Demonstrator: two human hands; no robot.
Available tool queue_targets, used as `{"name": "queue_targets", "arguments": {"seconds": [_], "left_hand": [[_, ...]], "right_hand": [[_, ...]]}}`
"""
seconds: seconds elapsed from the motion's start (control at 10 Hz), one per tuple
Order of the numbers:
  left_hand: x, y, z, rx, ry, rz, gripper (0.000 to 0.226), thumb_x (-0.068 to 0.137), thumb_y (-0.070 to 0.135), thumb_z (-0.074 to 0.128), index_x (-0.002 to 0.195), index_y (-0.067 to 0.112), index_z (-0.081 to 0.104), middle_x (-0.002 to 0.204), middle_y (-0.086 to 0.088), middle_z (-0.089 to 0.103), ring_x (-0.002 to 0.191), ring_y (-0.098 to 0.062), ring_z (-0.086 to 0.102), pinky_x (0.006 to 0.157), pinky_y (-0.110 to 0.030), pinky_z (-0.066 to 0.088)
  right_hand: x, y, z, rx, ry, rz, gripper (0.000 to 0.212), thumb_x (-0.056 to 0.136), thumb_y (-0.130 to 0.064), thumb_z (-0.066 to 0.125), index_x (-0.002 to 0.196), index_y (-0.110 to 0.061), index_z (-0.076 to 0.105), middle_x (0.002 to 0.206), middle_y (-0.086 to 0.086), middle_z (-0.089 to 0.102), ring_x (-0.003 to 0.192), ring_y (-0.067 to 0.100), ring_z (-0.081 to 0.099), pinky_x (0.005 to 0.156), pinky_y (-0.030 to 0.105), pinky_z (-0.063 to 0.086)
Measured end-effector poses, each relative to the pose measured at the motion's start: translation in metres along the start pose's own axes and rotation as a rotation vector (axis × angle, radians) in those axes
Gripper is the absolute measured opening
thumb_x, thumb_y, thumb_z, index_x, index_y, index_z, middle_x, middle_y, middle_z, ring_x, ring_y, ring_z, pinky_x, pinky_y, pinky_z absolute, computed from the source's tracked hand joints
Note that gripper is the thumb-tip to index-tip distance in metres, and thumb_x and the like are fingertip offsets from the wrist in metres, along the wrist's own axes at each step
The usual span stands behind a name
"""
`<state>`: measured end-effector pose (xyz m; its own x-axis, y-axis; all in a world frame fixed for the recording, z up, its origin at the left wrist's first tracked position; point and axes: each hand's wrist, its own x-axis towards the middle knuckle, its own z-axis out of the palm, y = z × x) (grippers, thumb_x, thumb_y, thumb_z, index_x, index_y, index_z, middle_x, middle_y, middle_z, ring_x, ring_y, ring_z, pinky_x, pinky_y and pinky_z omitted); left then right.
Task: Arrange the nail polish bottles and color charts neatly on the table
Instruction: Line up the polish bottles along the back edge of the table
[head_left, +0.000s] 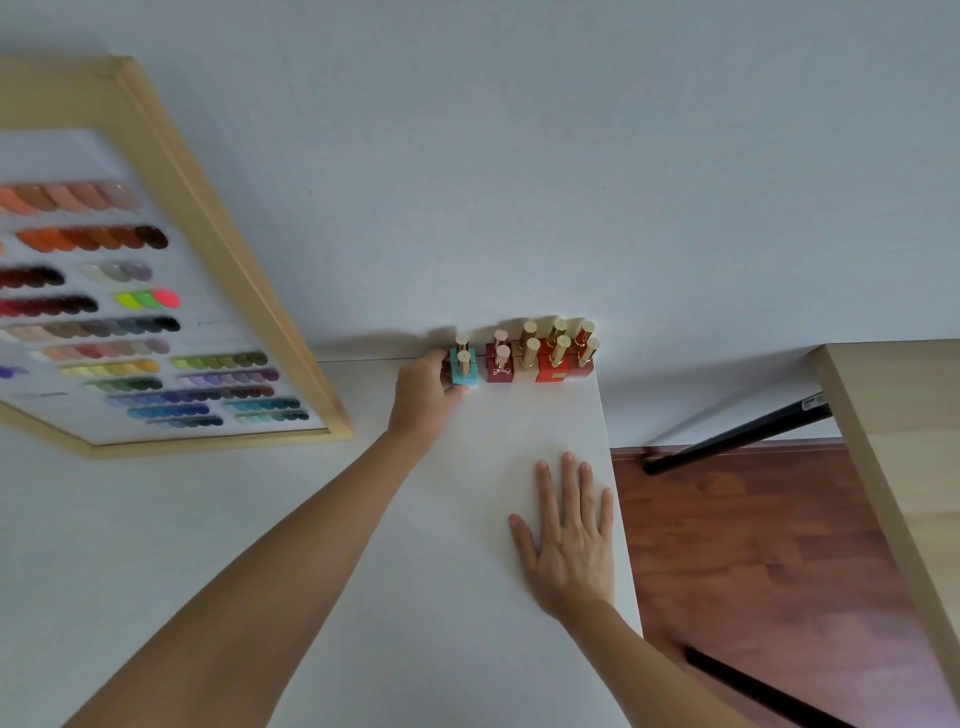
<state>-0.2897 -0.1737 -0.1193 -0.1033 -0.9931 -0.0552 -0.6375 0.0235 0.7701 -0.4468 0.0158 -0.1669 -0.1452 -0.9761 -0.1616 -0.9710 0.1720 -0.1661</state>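
left hand (426, 395) is stretched out to the far edge of the white table (363, 545), fingers curled around the turquoise nail polish bottle (461, 371) with its gold cap, gripping it from the left side while it stands on the tabletop. right hand (569, 535) is just lying flat, palm down, fingers spread, holding nothing, close to the table's right edge.

only one view here, the head cam. the turquoise bottle sits at the left end of a row of bottles lined up against the wall (519, 156) in the far right corner: next to it with a small gap a dark red bottle (500, 369) with a pinkish cap, then a beige bottle (525, 364), an orange-red bottle (553, 368) and a deep red bottle (584, 364), all gold capped and packed tight, looks like two deep. the wood-framed color chart (156, 312) leans on the left with rows of swatches. off to the right there's a brown wood floor (753, 545) and another wooden table (893, 441).
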Motion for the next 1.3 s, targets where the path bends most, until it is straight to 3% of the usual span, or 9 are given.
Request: {"name": "queue_targets", "arguments": {"seconds": [0.6, 0.8, 0.9, 1.0, 1.1, 1.2, 1.3], "left_hand": [[0.003, 0.008, 0.015, -0.051, 0.028, -0.055, 0.031, 0.074, 0.002, 0.075, 0.103, -0.002, 0.066, 0.103, -0.019, 0.072, 0.094, -0.025, 0.07, 0.086, -0.043, 0.057], [-0.014, 0.013, 0.008, 0.006, 0.006, -0.122, 0.045, 0.076, 0.004, 0.075, 0.116, -0.003, 0.057, 0.111, -0.021, 0.066, 0.102, -0.03, 0.065, 0.092, -0.045, 0.053], [-0.035, 0.018, -0.002, 0.079, -0.07, -0.124, 0.051, 0.08, 0.01, 0.071, 0.124, 0.0, 0.048, 0.12, -0.021, 0.058, 0.109, -0.034, 0.058, 0.096, -0.045, 0.048], [-0.067, 0.024, -0.021, 0.079, -0.119, -0.104, 0.057, 0.084, 0.016, 0.068, 0.134, 0.008, 0.043, 0.128, -0.015, 0.054, 0.112, -0.026, 0.057, 0.096, -0.034, 0.047], [-0.104, 0.026, -0.051, 0.026, -0.134, -0.069, 0.049, 0.085, 0.018, 0.068, 0.131, 0.014, 0.05, 0.125, -0.008, 0.06, 0.1, -0.014, 0.061, 0.084, -0.022, 0.047], [-0.142, 0.024, -0.094, -0.028, -0.133, -0.041, 0.043, 0.086, 0.018, 0.068, 0.127, 0.016, 0.054, 0.119, -0.005, 0.064, 0.094, -0.011, 0.061, 0.082, -0.02, 0.049], [-0.179, 0.014, -0.145, -0.063, -0.062, -0.052, 0.041, 0.086, 0.019, 0.068, 0.124, 0.015, 0.056, 0.114, -0.004, 0.065, 0.091, -0.012, 0.061, 0.08, -0.018, 0.049]], "right_hand": [[-0.001, 0.0, 0.001, -0.001, 0.011, 0.005, 0.068, 0.094, -0.058, 0.016, 0.151, -0.024, 0.0, 0.16, 0.007, -0.001, 0.148, 0.027, -0.005, 0.117, 0.05, 0.002], [0.0, 0.0, 0.0, 0.012, 0.0, 0.005, 0.068, 0.094, -0.058, 0.015, 0.15, -0.024, 0.0, 0.16, 0.007, -0.001, 0.148, 0.027, -0.004, 0.117, 0.049, -0.001], [0.0, 0.0, -0.004, 0.032, -0.053, 0.014, 0.069, 0.092, -0.059, 0.008, 0.15, -0.024, -0.004, 0.16, 0.008, -0.004, 0.147, 0.027, -0.009, 0.119, 0.049, -0.003], [0.0, -0.002, -0.018, 0.028, -0.14, -0.017, 0.082, 0.081, -0.066, -0.014, 0.149, -0.022, -0.006, 0.16, 0.01, -0.008, 0.147, 0.031, -0.011, 0.118, 0.051, -0.002], [0.0, -0.006, -0.041, 0.087, -0.199, -0.052, 0.081, 0.084, -0.065, -0.007, 0.15, -0.019, 0.002, 0.16, 0.011, 0.001, 0.147, 0.031, -0.002, 0.118, 0.051, 0.005], [-0.002, -0.019, -0.069, 0.145, -0.159, -0.111, 0.06, 0.098, -0.046, 0.032, 0.147, -0.017, 0.017, 0.157, 0.012, 0.019, 0.146, 0.03, 0.015, 0.118, 0.047, 0.019], [-0.008, -0.05, -0.093, 0.178, -0.118, -0.195, 0.051, 0.098, -0.035, 0.042, 0.143, -0.016, 0.03, 0.152, 0.011, 0.032, 0.14, 0.028, 0.029, 0.113, 0.043, 0.029]]}}
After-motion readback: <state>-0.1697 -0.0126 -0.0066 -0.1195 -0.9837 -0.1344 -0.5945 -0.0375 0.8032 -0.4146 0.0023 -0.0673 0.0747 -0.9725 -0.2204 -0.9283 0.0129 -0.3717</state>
